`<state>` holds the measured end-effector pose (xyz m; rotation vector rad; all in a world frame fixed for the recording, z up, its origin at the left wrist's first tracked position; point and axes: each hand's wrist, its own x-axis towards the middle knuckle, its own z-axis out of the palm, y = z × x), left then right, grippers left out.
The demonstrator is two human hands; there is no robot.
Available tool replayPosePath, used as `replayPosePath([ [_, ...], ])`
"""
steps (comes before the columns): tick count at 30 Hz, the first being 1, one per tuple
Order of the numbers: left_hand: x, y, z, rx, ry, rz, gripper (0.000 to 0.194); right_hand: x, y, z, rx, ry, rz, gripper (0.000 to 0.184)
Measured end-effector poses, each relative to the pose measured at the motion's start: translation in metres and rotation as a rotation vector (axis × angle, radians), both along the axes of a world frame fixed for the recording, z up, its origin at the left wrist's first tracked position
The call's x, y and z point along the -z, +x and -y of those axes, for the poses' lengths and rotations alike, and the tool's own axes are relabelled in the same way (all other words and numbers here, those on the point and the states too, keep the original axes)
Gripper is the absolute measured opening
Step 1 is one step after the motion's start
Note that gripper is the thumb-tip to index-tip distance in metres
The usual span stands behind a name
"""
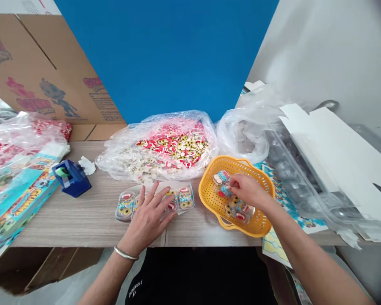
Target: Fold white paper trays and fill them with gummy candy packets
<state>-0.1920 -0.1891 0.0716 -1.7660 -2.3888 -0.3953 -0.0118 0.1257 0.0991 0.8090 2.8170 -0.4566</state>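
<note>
Head view, what is the left hand (149,220) doing?

It's lying palm down with the fingers spread wide, pressing on a row of clear blister packs (186,199) filled with eyeball-patterned candy. Those packs are sitting on a wood-grain table (82,216), right at the hand's fingertips and under its palm. A metal bangle (125,253) is circling the wrist.

And the right hand (247,190)?

It's closing narrow, with its fingertips (231,181) pinching a single pack (222,177) inside a yellow plastic basket (224,159). Another pack (240,212) is lying in the basket just below the hand.

What's surrounding them?

A clear plastic bag (111,159) is spreading out just behind both hands, holding a heap of loose red, white and yellow candies (171,144). A second bag (241,135) is slumping beside it, behind the basket. Over on the left, a blue tape dispenser (71,178) is standing on the table near printed boxes (19,199). On the right, white card (336,156) is lying over a stack of clear trays (292,169).
</note>
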Motion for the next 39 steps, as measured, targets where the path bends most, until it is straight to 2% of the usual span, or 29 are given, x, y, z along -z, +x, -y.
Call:
replayPosePath([
  [3, -0.003, 0.001, 0.003, -0.029, 0.077, 0.016, 0.031, -0.03, 0.003, 0.006, 0.005, -0.119, -0.129, 0.016],
  [5, -0.004, 0.004, 0.003, -0.057, 0.135, 0.026, 0.03, -0.049, -0.002, 0.031, -0.019, -0.1, -0.274, 0.018],
  [7, -0.005, 0.008, 0.0, -0.086, 0.176, 0.046, 0.029, -0.057, -0.013, 0.068, -0.088, -0.037, -0.379, 0.022],
  [9, -0.005, 0.011, -0.004, -0.104, 0.196, 0.087, 0.03, -0.048, -0.028, 0.108, -0.227, 0.062, -0.369, 0.026],
  [11, -0.005, 0.013, -0.008, -0.101, 0.187, 0.149, 0.032, -0.028, -0.041, 0.139, -0.346, 0.198, -0.324, 0.03],
  [13, -0.005, 0.014, -0.011, -0.076, 0.156, 0.205, 0.034, -0.004, -0.052, 0.156, -0.419, 0.297, -0.293, 0.032],
  [15, -0.005, 0.013, -0.015, -0.039, 0.111, 0.237, 0.042, 0.015, -0.057, 0.162, -0.431, 0.335, -0.265, 0.03],
  [17, -0.005, 0.012, -0.017, -0.001, 0.059, 0.255, 0.051, 0.025, -0.059, 0.163, -0.41, 0.329, -0.228, 0.026],
  [19, -0.005, 0.011, -0.02, 0.028, 0.015, 0.267, 0.054, 0.025, -0.058, 0.165, -0.39, 0.308, -0.194, 0.023],
  [21, -0.003, 0.011, -0.023, 0.047, -0.008, 0.273, 0.053, 0.017, -0.053, 0.165, -0.387, 0.282, -0.177, 0.023],
  [24, 0.0, 0.013, -0.026, 0.058, -0.018, 0.264, 0.05, -0.006, -0.036, 0.156, -0.34, 0.237, -0.179, 0.024],
  [27, 0.002, 0.014, -0.027, 0.067, -0.023, 0.244, 0.049, -0.028, -0.009, 0.126, -0.132, 0.255, -0.074, 0.025],
  [29, 0.001, 0.013, -0.028, 0.074, -0.033, 0.236, 0.048, -0.033, 0.009, 0.099, 0.027, 0.323, 0.08, 0.021],
  [31, 0.0, 0.013, -0.029, 0.077, -0.049, 0.235, 0.048, -0.027, 0.023, 0.075, 0.108, 0.362, 0.217, 0.021],
  [33, -0.002, 0.012, -0.029, 0.074, -0.062, 0.235, 0.045, -0.015, 0.029, 0.058, 0.124, 0.351, 0.295, 0.024],
  [36, -0.003, 0.012, -0.029, 0.074, -0.073, 0.233, 0.04, 0.002, 0.03, 0.049, 0.117, 0.33, 0.308, 0.026],
  [39, -0.003, 0.011, -0.027, 0.079, -0.094, 0.254, 0.036, 0.007, 0.031, 0.047, 0.134, 0.352, 0.275, 0.028],
])
